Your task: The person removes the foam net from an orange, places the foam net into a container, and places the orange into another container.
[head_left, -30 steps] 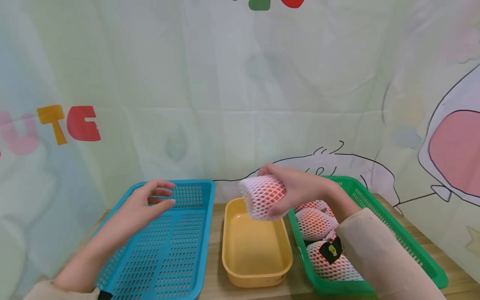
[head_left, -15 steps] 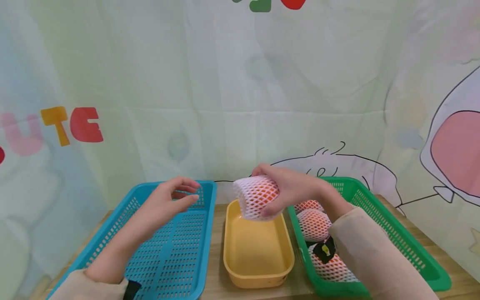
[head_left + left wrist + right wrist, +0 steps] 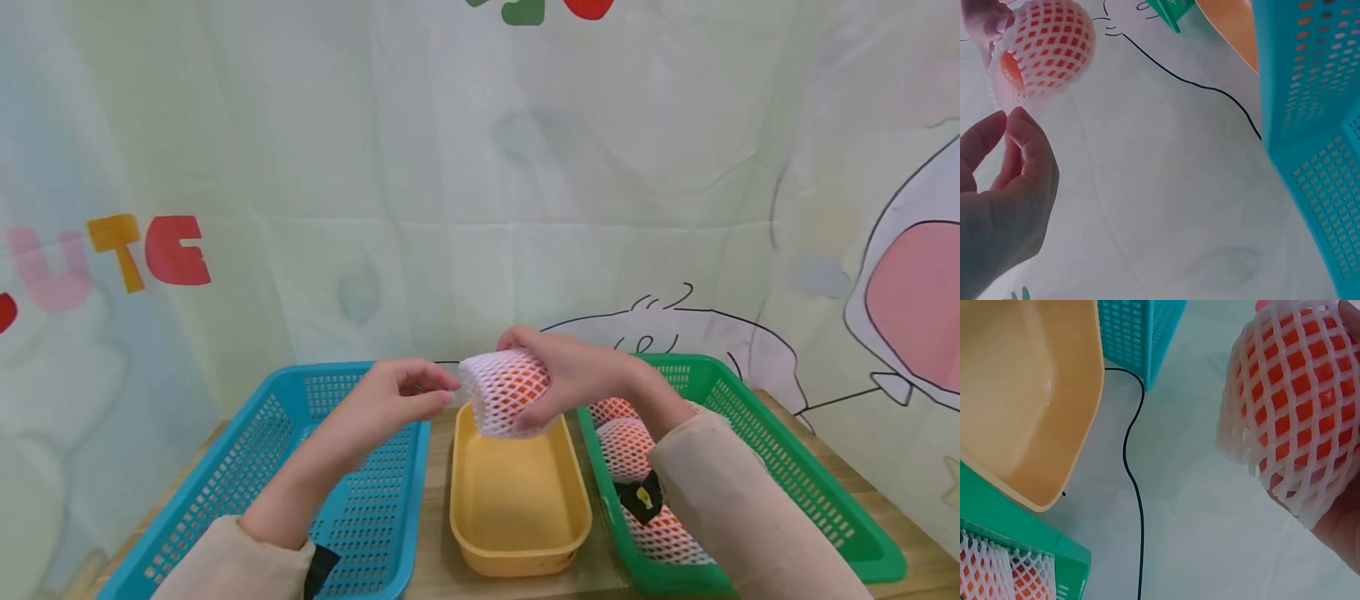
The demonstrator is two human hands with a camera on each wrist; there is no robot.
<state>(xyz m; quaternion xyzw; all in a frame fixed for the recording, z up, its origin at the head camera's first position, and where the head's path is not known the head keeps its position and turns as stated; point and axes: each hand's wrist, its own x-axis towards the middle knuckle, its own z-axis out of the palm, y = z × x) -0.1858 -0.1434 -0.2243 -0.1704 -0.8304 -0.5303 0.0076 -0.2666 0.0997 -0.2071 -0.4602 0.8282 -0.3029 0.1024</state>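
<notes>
In the head view my right hand (image 3: pixel 566 371) grips a round red-orange fruit (image 3: pixel 1300 394) in a white foam net sleeve (image 3: pixel 502 387), above the yellow basin (image 3: pixel 517 500). Fingers and thumb wrap the sleeve from the right, and its open end faces left. My left hand (image 3: pixel 393 396) comes in from the left, fingers bent and thumb close to them. In the left wrist view, the fingertips (image 3: pixel 1019 122) of that hand are right at the sleeve's open edge, and the fruit's skin shows inside.
A blue perforated basket (image 3: pixel 360 517) stands left of the basin. To the right, a green basket (image 3: pixel 772 458) holds several netted fruits (image 3: pixel 626 446). All three containers rest on a wooden table (image 3: pixel 435 517), with a printed curtain (image 3: pixel 450 167) behind.
My left hand has moved right, from over the blue basket to the sleeve's open end. My right hand has shifted slightly left with the netted fruit.
</notes>
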